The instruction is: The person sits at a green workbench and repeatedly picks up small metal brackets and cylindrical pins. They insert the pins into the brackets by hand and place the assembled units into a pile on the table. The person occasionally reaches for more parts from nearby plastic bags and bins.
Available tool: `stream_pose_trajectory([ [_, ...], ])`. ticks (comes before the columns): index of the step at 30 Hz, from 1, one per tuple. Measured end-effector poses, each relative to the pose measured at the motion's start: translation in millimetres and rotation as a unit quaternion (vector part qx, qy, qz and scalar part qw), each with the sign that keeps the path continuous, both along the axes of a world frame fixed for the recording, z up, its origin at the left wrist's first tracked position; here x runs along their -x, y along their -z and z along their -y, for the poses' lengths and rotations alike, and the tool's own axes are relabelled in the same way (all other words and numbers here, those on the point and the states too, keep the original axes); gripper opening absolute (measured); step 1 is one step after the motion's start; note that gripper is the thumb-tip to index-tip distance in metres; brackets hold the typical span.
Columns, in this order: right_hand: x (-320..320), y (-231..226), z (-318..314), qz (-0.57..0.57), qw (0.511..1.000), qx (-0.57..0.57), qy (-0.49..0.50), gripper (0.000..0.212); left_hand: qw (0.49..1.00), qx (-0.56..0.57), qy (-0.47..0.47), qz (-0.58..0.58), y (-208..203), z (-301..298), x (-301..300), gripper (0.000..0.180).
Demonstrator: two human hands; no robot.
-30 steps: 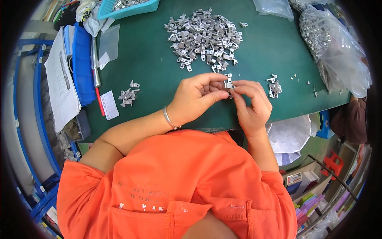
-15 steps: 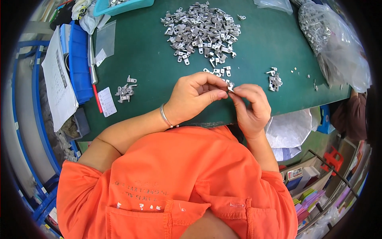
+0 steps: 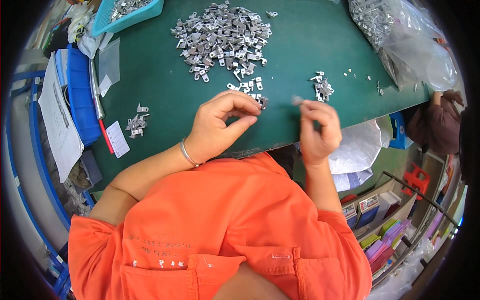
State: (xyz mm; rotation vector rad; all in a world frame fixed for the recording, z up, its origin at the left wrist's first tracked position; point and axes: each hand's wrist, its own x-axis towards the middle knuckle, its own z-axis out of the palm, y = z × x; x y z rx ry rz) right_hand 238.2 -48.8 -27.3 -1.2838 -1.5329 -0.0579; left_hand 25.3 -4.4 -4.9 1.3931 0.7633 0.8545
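Two bare hands are working small metal brackets at the near edge of a green table (image 3: 165, 100).

The left hand (image 3: 222, 125) is curling with thumb and fingers apart, a bracket (image 3: 263, 102) lying just beyond its fingertips; the right hand (image 3: 317, 127) is pinching a small metal piece (image 3: 298, 100), blurred. These parts are looking light, stiff and slick, best pinched by their flat edges. Farther off, the big pile of brackets (image 3: 222, 37) is sitting mid-table, and a clear bag (image 3: 410, 45) is running out of view.
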Motion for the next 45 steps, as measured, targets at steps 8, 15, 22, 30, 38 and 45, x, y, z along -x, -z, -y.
stream_pose_trajectory([
  [8,-29,-3,-3,0.176,0.984,0.031,0.025,0.021,0.998,-0.030,-0.058,-0.017,11,-2,23,0.016],
  [15,28,-5,-14,0.131,0.970,0.192,-0.076,0.027,0.997,-0.038,-0.060,-0.039,4,-2,23,0.015],
  [22,40,-4,-4,-0.127,0.950,0.272,-0.090,0.030,0.997,0.053,-0.034,-0.054,0,-2,17,0.021],
  [30,46,-7,1,-0.157,0.965,0.124,-0.169,0.046,0.977,0.211,0.039,0.015,-6,-8,8,0.022],
  [38,47,-15,-1,-0.050,0.964,0.076,-0.251,0.027,0.998,0.035,0.049,-0.005,-2,-2,22,0.013],
  [45,40,-2,-25,0.061,0.975,0.190,-0.101,0.019,0.864,-0.340,-0.249,-0.275,-17,-2,113,0.019],
])
